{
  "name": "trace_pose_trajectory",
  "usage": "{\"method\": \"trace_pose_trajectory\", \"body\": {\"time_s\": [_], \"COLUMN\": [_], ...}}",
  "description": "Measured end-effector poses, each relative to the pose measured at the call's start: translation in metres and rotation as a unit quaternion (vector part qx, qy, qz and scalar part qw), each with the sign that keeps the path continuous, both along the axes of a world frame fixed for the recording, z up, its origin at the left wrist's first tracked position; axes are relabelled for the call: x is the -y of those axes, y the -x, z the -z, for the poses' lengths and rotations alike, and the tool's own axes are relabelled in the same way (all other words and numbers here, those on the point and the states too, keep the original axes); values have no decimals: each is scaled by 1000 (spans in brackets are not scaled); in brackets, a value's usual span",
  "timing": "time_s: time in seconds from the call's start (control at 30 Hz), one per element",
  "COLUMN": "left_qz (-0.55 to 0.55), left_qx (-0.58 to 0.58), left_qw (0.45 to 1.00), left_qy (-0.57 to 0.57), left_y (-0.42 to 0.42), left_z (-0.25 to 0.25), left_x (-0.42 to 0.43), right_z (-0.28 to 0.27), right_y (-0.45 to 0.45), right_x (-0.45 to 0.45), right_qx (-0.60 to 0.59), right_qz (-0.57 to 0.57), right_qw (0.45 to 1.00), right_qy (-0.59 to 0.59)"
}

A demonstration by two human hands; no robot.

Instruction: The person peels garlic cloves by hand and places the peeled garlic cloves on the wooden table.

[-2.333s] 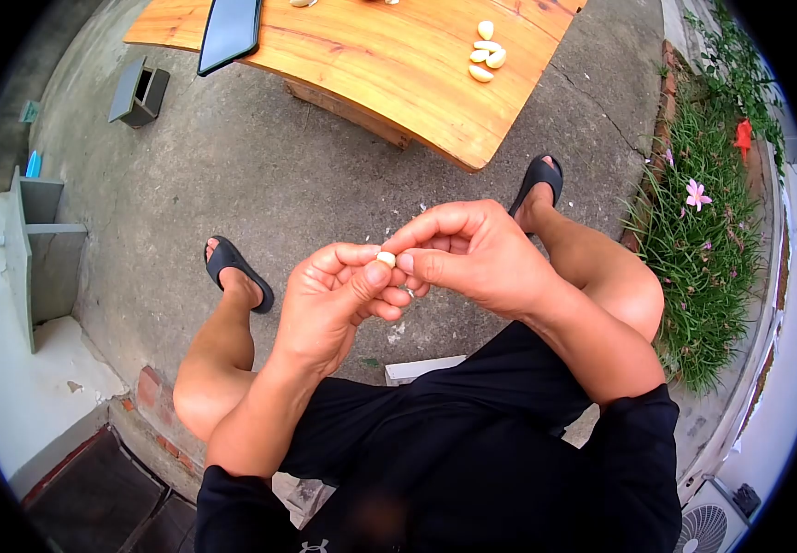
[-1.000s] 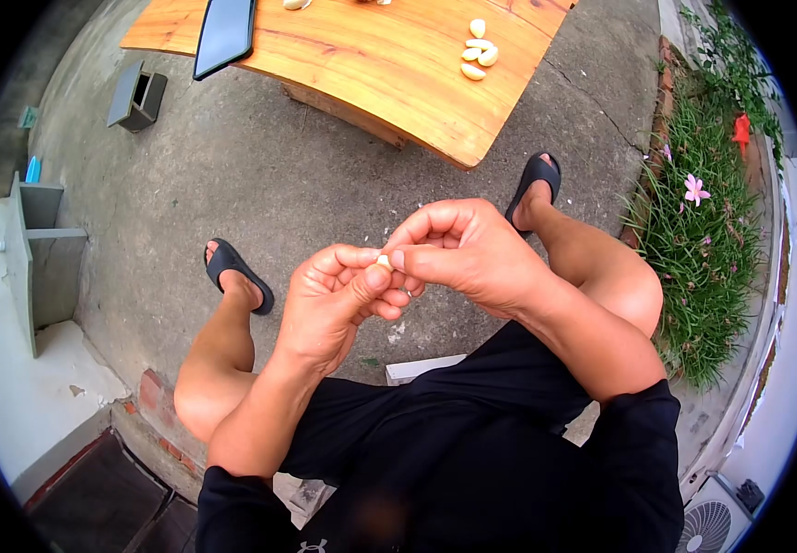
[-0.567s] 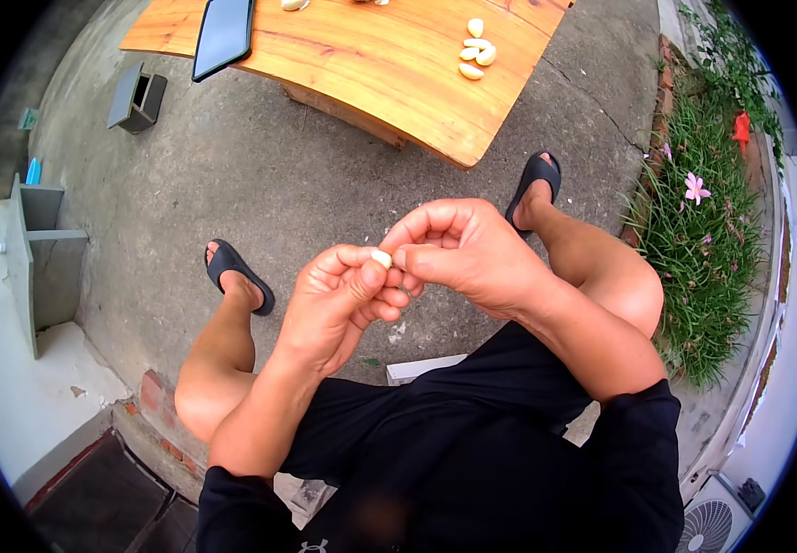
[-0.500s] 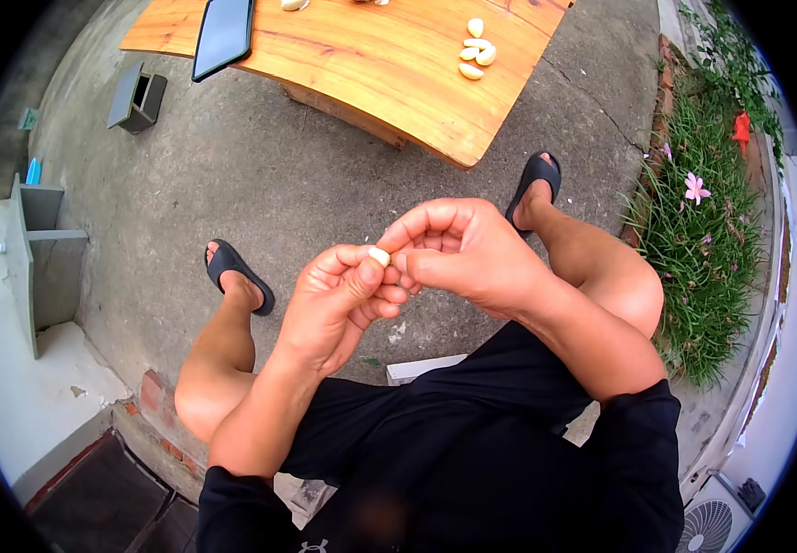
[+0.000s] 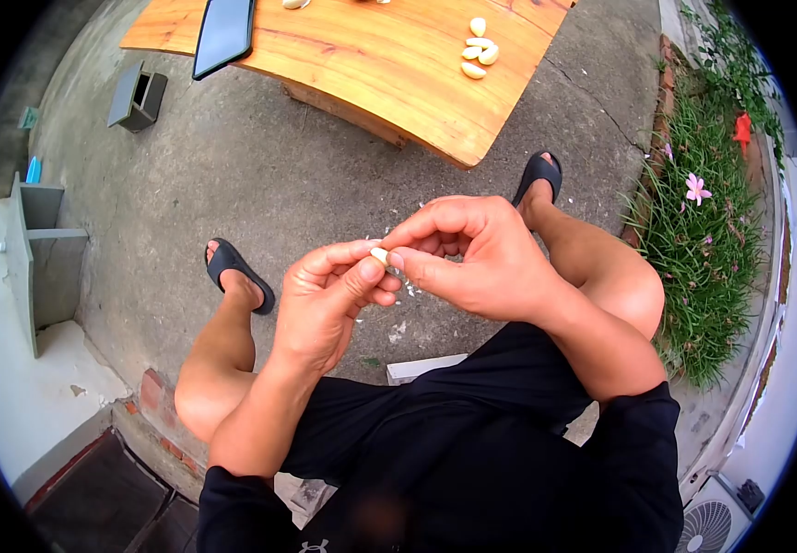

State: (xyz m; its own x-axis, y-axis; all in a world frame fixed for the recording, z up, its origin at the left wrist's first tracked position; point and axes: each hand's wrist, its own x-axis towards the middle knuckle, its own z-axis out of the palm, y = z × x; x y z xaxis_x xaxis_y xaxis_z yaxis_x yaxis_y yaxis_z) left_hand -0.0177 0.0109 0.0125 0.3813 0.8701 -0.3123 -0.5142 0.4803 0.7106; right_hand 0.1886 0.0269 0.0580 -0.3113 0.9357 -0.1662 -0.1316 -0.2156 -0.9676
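Note:
A small pale garlic clove (image 5: pixel 379 254) sits between the fingertips of both hands, above the concrete ground. My left hand (image 5: pixel 329 290) pinches it between thumb and forefinger, with the other fingers curled below. From the other side, my right hand (image 5: pixel 477 258) holds the clove's right end with thumb and forefinger. Several peeled cloves (image 5: pixel 473 70) lie in a group near the right edge of the wooden table (image 5: pixel 371 74). Another pale clove (image 5: pixel 295 3) is partly visible at the top edge of the view.
A dark tablet (image 5: pixel 224 37) lies on the table's left part. White flakes (image 5: pixel 398 327) are scattered on the ground below my hands. A grey box (image 5: pixel 138 98) stands at the left, grass (image 5: pixel 703 267) grows at the right. Both feet wear black slippers (image 5: pixel 240 275).
My right hand has shifted slightly right and its wrist has turned a little. The clove is tilted differently between my fingertips. More white flakes show on the ground below my hands.

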Motion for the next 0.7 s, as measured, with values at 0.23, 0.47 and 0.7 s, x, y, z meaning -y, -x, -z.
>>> {"method": "trace_pose_trajectory", "body": {"time_s": [0.23,0.47,0.7], "left_qz": [12,10,22], "left_qx": [-22,19,-18], "left_qw": [1000,998,999], "left_qy": [7,58,21], "left_y": [-1,-2,-1], "left_z": [-5,-7,-4], "left_x": [1,-1,1], "right_z": [6,1,6], "right_y": [-2,-1,-6], "right_x": [0,-2,-4], "right_qx": [85,178,266], "right_qz": [3,12,-18], "right_qw": [996,958,895], "right_qy": [-30,-222,-357]}}
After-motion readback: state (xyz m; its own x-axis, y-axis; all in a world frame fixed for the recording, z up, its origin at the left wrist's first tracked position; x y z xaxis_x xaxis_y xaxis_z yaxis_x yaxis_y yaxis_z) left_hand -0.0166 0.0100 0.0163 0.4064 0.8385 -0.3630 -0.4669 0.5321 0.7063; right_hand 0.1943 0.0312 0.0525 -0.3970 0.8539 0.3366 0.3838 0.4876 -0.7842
